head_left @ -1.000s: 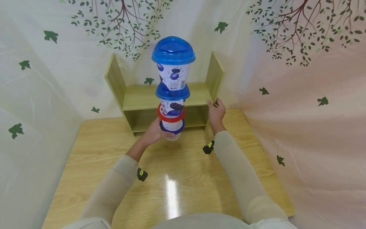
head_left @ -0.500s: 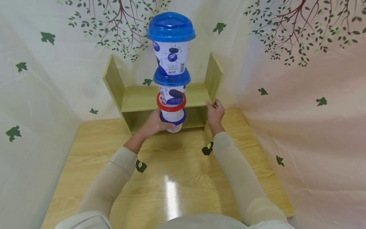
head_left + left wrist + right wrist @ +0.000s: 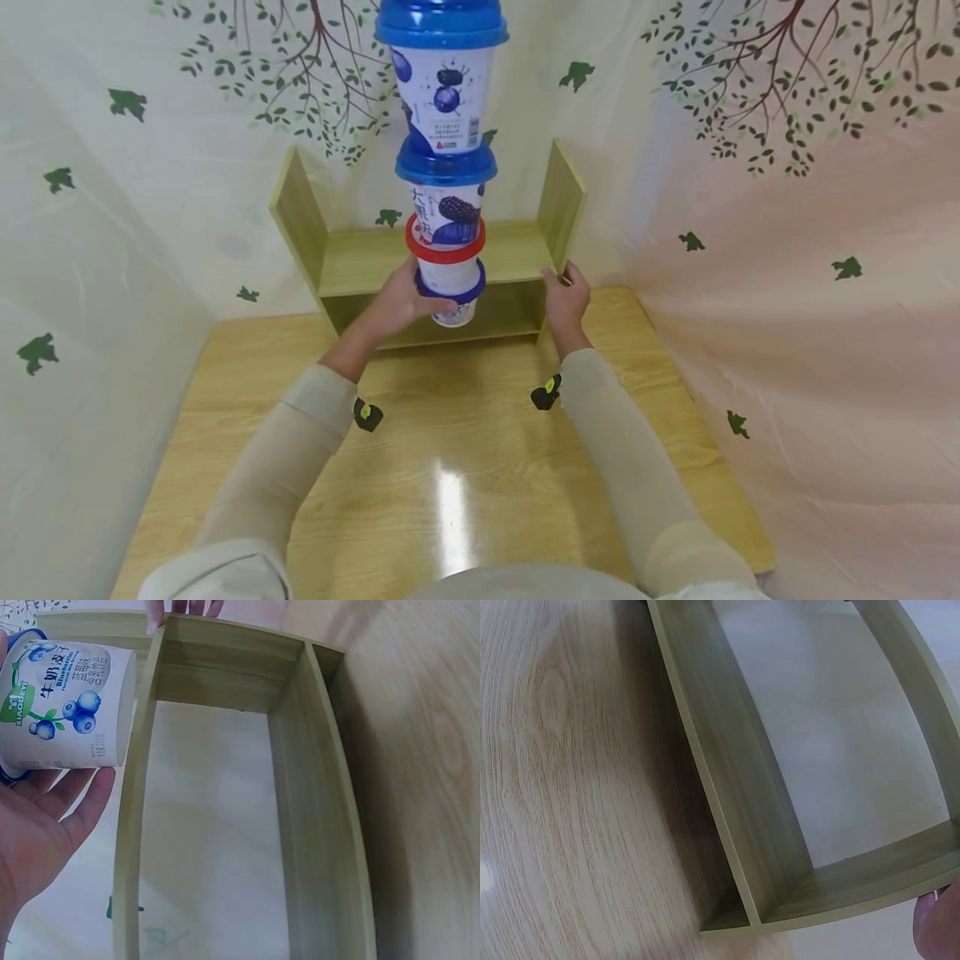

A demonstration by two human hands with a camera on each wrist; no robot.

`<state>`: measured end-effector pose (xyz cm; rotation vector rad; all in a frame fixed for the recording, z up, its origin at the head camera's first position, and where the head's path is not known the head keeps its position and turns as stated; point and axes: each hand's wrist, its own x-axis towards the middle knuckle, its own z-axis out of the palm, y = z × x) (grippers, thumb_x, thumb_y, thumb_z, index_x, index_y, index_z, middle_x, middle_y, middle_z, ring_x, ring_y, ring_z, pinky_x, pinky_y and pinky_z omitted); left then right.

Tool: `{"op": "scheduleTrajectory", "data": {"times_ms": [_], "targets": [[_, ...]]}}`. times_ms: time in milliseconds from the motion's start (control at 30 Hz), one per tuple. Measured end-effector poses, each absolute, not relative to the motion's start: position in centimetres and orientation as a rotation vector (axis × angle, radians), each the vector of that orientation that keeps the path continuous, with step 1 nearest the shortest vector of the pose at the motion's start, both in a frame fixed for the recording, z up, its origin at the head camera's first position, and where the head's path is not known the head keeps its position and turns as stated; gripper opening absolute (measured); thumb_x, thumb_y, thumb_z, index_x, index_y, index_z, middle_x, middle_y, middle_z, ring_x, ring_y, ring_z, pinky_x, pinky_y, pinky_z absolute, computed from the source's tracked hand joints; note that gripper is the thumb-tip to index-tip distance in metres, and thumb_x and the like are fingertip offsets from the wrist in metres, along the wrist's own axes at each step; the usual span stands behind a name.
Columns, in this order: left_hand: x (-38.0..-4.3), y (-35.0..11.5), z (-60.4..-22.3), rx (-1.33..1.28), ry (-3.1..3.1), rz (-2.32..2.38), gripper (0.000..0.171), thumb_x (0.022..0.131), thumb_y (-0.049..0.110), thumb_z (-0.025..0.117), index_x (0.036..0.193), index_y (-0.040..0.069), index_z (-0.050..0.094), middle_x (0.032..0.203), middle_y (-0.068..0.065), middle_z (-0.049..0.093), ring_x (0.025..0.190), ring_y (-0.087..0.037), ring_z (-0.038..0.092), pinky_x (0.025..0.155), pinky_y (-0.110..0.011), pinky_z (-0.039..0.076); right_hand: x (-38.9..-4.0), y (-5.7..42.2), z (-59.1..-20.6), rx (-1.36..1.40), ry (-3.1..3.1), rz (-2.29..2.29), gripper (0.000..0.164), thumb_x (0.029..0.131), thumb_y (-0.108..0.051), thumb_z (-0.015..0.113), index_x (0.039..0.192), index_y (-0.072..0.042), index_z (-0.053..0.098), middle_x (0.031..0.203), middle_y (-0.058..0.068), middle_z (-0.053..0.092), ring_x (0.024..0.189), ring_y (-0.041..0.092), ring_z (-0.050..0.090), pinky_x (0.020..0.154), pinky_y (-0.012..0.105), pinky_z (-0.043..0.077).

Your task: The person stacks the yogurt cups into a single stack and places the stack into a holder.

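My left hand (image 3: 393, 304) grips the lowest of several stacked yogurt cups, held up in front of the shelf. That lowest cup (image 3: 71, 705) is white with printed blueberries and has a dark blue lid. Above it are a white cup (image 3: 448, 275) with a red lid and a blackberry-print cup (image 3: 450, 212) with a blue lid. The top cup (image 3: 444, 96) is larger, and the head view's upper edge cuts off its blue lid. With my right hand (image 3: 567, 304) I hold the right side panel of the small wooden shelf (image 3: 517, 252), which stands on the table.
The wooden table (image 3: 367, 492) runs in front of the shelf and to both sides. Behind and around it hangs a pale curtain (image 3: 630, 150) printed with trees and leaves. The shelf's lower compartment (image 3: 214, 825) has an open back.
My left hand has lifted the cup stack, so its top lid now passes out of the head view. My right hand stays on the shelf panel.
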<state>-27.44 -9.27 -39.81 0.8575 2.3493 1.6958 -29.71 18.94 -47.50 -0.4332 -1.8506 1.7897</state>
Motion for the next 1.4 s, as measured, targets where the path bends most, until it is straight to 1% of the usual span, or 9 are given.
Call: {"op": "scheduleTrajectory", "data": {"times_ms": [200,267,533,700,833,967,1033,1167,1400], "targets": [[-28.3,-9.2,-38.8,0.857,2.397,1.678,0.081,0.081,0.025,0.086,0.147,0.015,0.040,0.141,-0.006,0.055,0.128,-0.027,0.054,0.108,-0.050,0.042,-29.6,18.9,-47.1,-0.436,-1.872,1.774,0.038,0.092,-0.015,0.074,0.129,-0.007,0.069,0.124,0.013,0.068,0.108,0.026,0.064,0.091,0.036,0.054],[-28.5,-9.1,-38.6,0.869,2.394,1.689,0.080,0.081,0.025,0.086,0.146,0.015,0.041,0.141,-0.006,0.056,0.127,-0.027,0.055,0.108,-0.050,0.042,-29.5,18.9,-47.1,-0.436,-1.878,1.774,0.038,0.093,-0.015,0.074,0.129,-0.007,0.069,0.124,0.014,0.068,0.107,0.026,0.064,0.091,0.036,0.054],[-29.1,-9.6,-38.2,0.919,2.393,1.710,0.079,0.082,0.027,0.086,0.146,0.019,0.041,0.141,-0.003,0.056,0.127,-0.025,0.055,0.108,-0.051,0.042,-29.4,18.0,-47.6,-0.423,-1.871,1.778,0.038,0.092,-0.015,0.074,0.129,-0.007,0.069,0.122,0.015,0.069,0.105,0.026,0.066,0.089,0.037,0.054],[-29.3,-10.3,-37.8,0.906,2.413,1.727,0.079,0.081,0.025,0.086,0.145,0.015,0.042,0.138,-0.006,0.057,0.125,-0.027,0.056,0.106,-0.051,0.044,-29.3,17.1,-47.5,-0.408,-1.880,1.793,0.038,0.092,-0.015,0.074,0.129,-0.007,0.069,0.123,0.015,0.069,0.107,0.027,0.065,0.090,0.039,0.054],[-29.9,-9.8,-38.1,0.893,2.393,1.740,0.078,0.082,0.022,0.086,0.146,0.012,0.041,0.139,-0.010,0.057,0.125,-0.029,0.056,0.106,-0.050,0.044,-28.9,17.8,-47.5,-0.423,-1.890,1.790,0.038,0.093,-0.018,0.074,0.129,-0.007,0.069,0.124,0.015,0.069,0.109,0.027,0.064,0.090,0.039,0.053],[-30.5,-9.1,-38.7,0.875,2.388,1.746,0.080,0.082,0.023,0.085,0.147,0.011,0.040,0.139,-0.010,0.057,0.126,-0.029,0.056,0.106,-0.049,0.045,-28.3,18.8,-47.5,-0.452,-1.886,1.771,0.038,0.093,-0.016,0.073,0.129,-0.006,0.069,0.124,0.017,0.068,0.109,0.029,0.064,0.091,0.041,0.052],[-30.7,-9.0,-39.0,0.848,2.399,1.756,0.080,0.082,0.022,0.085,0.147,0.011,0.040,0.139,-0.011,0.057,0.125,-0.030,0.057,0.106,-0.050,0.045,-28.0,19.1,-47.5,-0.447,-1.895,1.780,0.039,0.094,-0.016,0.072,0.131,-0.005,0.067,0.126,0.018,0.067,0.111,0.030,0.064,0.092,0.042,0.052],[-31.1,-9.3,-39.5,0.801,2.425,1.754,0.080,0.083,0.022,0.085,0.148,0.011,0.039,0.139,-0.011,0.057,0.125,-0.031,0.057,0.105,-0.051,0.044,-27.8,19.0,-47.6,-0.435,-1.905,1.809,0.040,0.095,-0.017,0.072,0.133,-0.005,0.066,0.128,0.019,0.066,0.113,0.030,0.063,0.091,0.041,0.052],[-31.9,-9.0,-39.7,0.799,2.422,1.764,0.080,0.083,0.027,0.085,0.147,0.011,0.039,0.140,-0.011,0.057,0.125,-0.030,0.056,0.105,-0.051,0.045,-28.1,19.0,-47.5,-0.406,-1.868,1.804,0.041,0.093,-0.016,0.073,0.131,-0.003,0.067,0.124,0.020,0.067,0.109,0.030,0.064,0.088,0.039,0.053]]}}
